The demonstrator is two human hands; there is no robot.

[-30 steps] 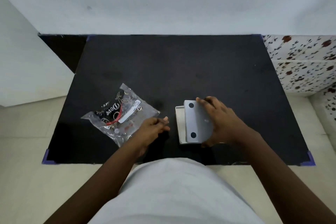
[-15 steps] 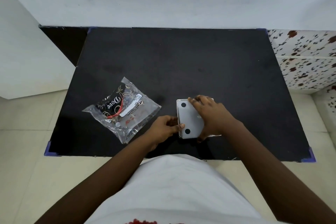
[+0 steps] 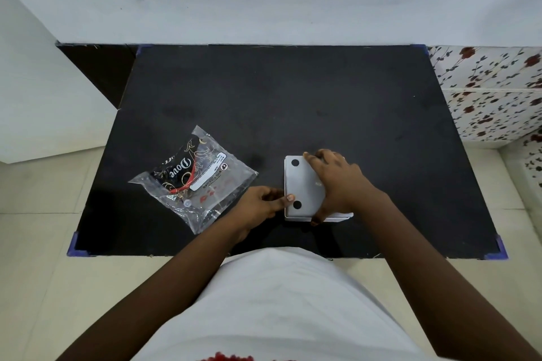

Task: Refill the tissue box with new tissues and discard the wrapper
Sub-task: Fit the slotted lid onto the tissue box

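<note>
A grey rectangular tissue box (image 3: 302, 184), turned so that a flat face with two black round pads is uppermost, is seen lying on the black desk (image 3: 293, 102), near its front edge and a little right of centre. The box is gripped by the right hand (image 3: 337, 184), which is spread over its right half with the fingers reaching the far edge and the thumb curled round the near edge. The left hand (image 3: 259, 208) is curled against the box's left side, its thumb pressed onto the near left corner beside one black pad (whether the other fingers touch the box cannot be told). A clear crumpled plastic wrapper (image 3: 193, 177) with black, gold and red printing is laid flat on the desk just left of the left hand, apart from the box. A white garment is seen at the bottom.
</note>
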